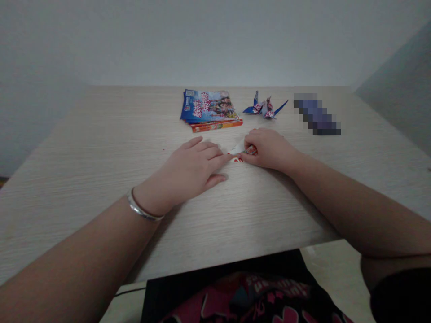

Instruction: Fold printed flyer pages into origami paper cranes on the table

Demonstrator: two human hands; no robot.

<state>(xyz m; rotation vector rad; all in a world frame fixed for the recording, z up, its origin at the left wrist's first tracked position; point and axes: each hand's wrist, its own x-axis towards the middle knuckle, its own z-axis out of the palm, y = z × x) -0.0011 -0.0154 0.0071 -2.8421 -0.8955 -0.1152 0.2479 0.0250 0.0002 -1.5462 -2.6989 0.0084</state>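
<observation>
A small folded paper (236,150), white with red print, lies on the table between my hands. My left hand (193,168) rests palm down with its fingers stretched out; its index fingertip presses on the paper's left side. A silver bangle circles that wrist. On the paper's right side, my right hand (266,148) has its fingers curled and closed on the edge. A patterned bit of the paper shows between its thumb and fingers. Part of the paper is hidden under both hands.
Beyond my hands a stack of printed leaflets (212,107) lies on the pale wooden table (101,134). To its right stand folded paper cranes (265,107). A blurred dark blue object (316,115) lies at the far right. A wall is behind the table.
</observation>
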